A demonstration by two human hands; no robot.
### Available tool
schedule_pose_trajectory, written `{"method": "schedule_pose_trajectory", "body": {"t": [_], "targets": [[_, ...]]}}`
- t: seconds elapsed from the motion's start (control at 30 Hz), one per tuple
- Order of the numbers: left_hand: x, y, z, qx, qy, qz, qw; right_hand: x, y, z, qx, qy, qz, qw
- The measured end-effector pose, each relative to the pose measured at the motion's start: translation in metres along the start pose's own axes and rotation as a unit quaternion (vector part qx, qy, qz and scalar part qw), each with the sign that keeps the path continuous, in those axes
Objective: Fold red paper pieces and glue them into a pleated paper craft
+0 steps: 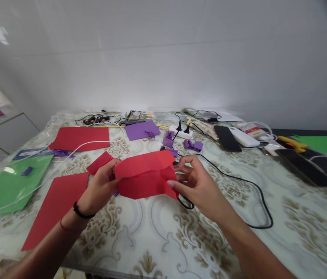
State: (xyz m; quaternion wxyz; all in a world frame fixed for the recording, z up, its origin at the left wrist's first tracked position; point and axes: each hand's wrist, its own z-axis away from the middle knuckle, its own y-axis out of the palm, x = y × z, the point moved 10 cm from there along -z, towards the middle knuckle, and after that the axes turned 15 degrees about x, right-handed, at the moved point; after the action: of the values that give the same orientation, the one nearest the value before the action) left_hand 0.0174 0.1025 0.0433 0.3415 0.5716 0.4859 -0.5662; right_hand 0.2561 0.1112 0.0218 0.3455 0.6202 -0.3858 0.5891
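A folded piece of red paper (146, 174) with creased flaps is held up above the table between both hands. My left hand (105, 182) pinches its left end, the thumb in front and the other fingers mostly hidden behind. At the right end, my right hand (194, 178) has its thumb against a small flap, with the fingers curled behind the edge. Just behind my left hand lies a smaller red paper piece (99, 162). A red sheet (61, 201) rests under my left forearm.
Purple folded paper pieces (192, 145), a purple sheet (142, 130) and another red sheet (79, 138) lie farther back. A white power strip (182, 132) has black plugs in it. Phones (227, 138), cables and yellow-handled scissors (292, 143) are at right; green sheets (15, 186) at left.
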Motion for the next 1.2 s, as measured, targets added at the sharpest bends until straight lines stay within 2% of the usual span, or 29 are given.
{"method": "schedule_pose_trajectory", "body": {"t": [0.1, 0.2, 0.33, 0.47, 0.57, 0.77, 0.87, 1.0, 1.13, 1.2], "targets": [[0.002, -0.002, -0.002, 0.004, -0.007, 0.009, 1.0, -0.009, 0.01, 0.005, 0.032, 0.042, -0.016, 0.998], [-0.004, -0.006, -0.002, -0.001, 0.016, -0.035, 0.999, -0.014, 0.024, 0.007, 0.079, 0.073, -0.037, 0.994], [-0.001, -0.002, -0.003, 0.027, 0.005, -0.012, 1.0, -0.009, 0.031, 0.007, 0.126, 0.063, -0.032, 0.989], [0.0, 0.001, -0.002, 0.033, -0.004, 0.001, 0.999, 0.001, 0.028, 0.007, 0.149, 0.038, 0.036, 0.987], [0.002, 0.005, -0.004, 0.042, -0.014, 0.006, 0.999, 0.001, 0.028, 0.003, 0.149, 0.036, 0.062, 0.986], [-0.003, 0.016, -0.006, 0.082, -0.024, -0.016, 0.996, -0.008, 0.033, -0.004, 0.122, 0.05, -0.009, 0.991], [-0.013, 0.018, -0.004, 0.097, -0.003, -0.051, 0.994, -0.004, 0.031, -0.001, 0.12, 0.041, 0.001, 0.992], [-0.02, 0.009, 0.003, 0.085, 0.039, -0.053, 0.994, 0.005, 0.023, 0.004, 0.11, 0.004, 0.037, 0.993], [-0.019, 0.016, 0.009, 0.154, 0.06, -0.015, 0.986, 0.007, 0.02, 0.008, 0.122, -0.005, 0.046, 0.991], [-0.02, 0.018, 0.01, 0.17, 0.063, -0.021, 0.983, 0.017, 0.02, 0.01, 0.119, -0.046, 0.092, 0.988]]}}
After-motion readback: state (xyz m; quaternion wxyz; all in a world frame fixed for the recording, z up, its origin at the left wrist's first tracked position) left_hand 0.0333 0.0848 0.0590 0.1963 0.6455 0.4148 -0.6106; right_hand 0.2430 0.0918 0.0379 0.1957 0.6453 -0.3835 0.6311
